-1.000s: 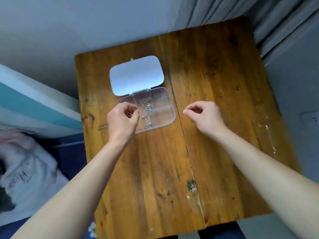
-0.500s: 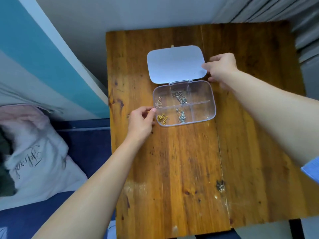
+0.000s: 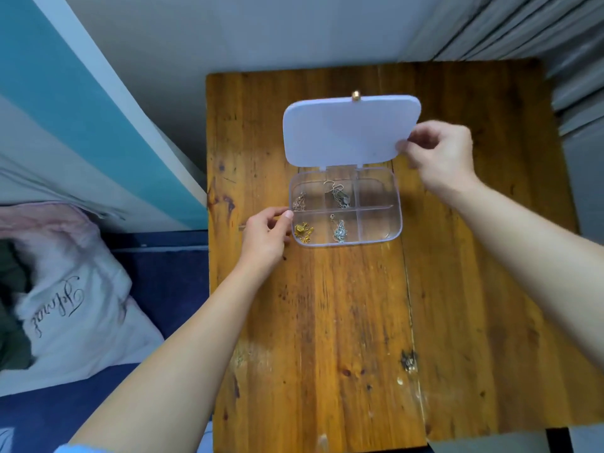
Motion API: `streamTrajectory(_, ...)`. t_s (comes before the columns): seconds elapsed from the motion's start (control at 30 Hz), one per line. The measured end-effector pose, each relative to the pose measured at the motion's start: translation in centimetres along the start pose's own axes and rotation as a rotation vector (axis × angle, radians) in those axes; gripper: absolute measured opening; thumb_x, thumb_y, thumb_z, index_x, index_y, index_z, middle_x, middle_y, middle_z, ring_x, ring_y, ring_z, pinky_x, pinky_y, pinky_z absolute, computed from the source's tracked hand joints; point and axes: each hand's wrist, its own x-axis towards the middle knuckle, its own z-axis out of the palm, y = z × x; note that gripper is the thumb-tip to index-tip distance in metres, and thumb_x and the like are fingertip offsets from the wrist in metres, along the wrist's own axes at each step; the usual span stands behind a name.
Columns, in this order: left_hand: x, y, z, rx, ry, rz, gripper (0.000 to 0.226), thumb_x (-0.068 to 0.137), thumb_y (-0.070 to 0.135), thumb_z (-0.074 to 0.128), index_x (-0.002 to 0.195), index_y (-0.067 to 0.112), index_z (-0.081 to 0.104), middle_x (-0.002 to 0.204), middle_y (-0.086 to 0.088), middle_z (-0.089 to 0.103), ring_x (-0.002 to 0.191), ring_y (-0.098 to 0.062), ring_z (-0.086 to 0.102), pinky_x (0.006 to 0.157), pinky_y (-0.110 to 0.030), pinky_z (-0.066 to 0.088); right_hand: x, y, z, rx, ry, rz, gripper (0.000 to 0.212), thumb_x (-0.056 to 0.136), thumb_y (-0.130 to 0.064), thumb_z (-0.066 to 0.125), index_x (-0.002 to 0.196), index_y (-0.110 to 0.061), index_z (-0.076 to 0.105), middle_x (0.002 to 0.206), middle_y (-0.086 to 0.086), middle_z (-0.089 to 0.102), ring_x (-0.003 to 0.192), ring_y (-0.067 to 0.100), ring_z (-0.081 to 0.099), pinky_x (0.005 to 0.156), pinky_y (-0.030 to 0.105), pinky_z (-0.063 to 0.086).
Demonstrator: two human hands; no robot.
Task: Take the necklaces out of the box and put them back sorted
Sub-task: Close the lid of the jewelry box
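A clear plastic box [image 3: 379,238] with several compartments lies open on the wooden table [image 3: 343,322]. Its white lid [image 3: 346,132] stands raised, with a small gold clasp at the top. My right hand [image 3: 441,155] pinches the lid's right edge. My left hand [image 3: 266,235] rests against the box's left side, thumb touching the rim. Inside lie a rose-coloured necklace [image 3: 299,201] at the top left, a silver one [image 3: 340,195] at the top middle, a gold one [image 3: 303,231] at the bottom left and another silver one [image 3: 340,231] at the bottom middle. The right compartments hold nothing.
The table's left edge borders a bed with dark blue bedding [image 3: 163,282] and a white pillow [image 3: 75,308] with script lettering. A grey wall runs behind the table, and grey curtains [image 3: 523,24] hang at the upper right.
My right hand went from the table beside the box up to the lid's right edge and gripped it. My left hand drew out of the box to its left rim. The view shifted.
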Motion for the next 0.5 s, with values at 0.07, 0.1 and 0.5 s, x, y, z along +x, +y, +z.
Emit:
streamTrajectory(0.07, 0.2, 0.2, 0.0, -0.029, -0.004, -0.031, 0.019, 0.098, 0.028, 0.051, 0.111, 0.022, 0.064, 0.084, 0.001, 0.067, 0.071, -0.012, 0.064, 0.062, -0.028, 0.053, -1.5, 0.6, -0.9, -0.003, -0.019, -0.083, 0.014, 0.086, -0.023, 0.073, 0.097, -0.015, 0.074, 0.087, -0.001, 0.070, 0.079, 0.012, 0.064, 0.066, 0.027, 0.051)
streamTrajectory(0.1, 0.2, 0.3, 0.0, -0.040, -0.004, -0.039, 0.021, 0.098, 0.027, 0.051, 0.111, 0.019, 0.065, 0.085, 0.000, 0.068, 0.072, -0.013, 0.064, 0.064, -0.029, 0.052, -2.4, 0.9, -1.1, -0.019, -0.029, -0.127, 0.015, 0.085, -0.023, 0.073, 0.096, -0.013, 0.075, 0.086, 0.001, 0.071, 0.080, 0.012, 0.064, 0.067, 0.026, 0.050)
streamTrajectory(0.5, -0.9, 0.2, 1.6, -0.076, 0.028, -0.128, 0.040, 0.098, 0.053, 0.033, 0.108, 0.025, 0.059, 0.097, 0.007, 0.064, 0.092, -0.010, 0.058, 0.074, -0.024, 0.046, -7.2, 5.1, -1.4, -0.494, -0.137, -0.544, 0.031, 0.092, -0.013, 0.062, 0.122, -0.009, 0.066, 0.130, 0.008, 0.063, 0.111, 0.029, 0.066, 0.073, 0.041, 0.059)
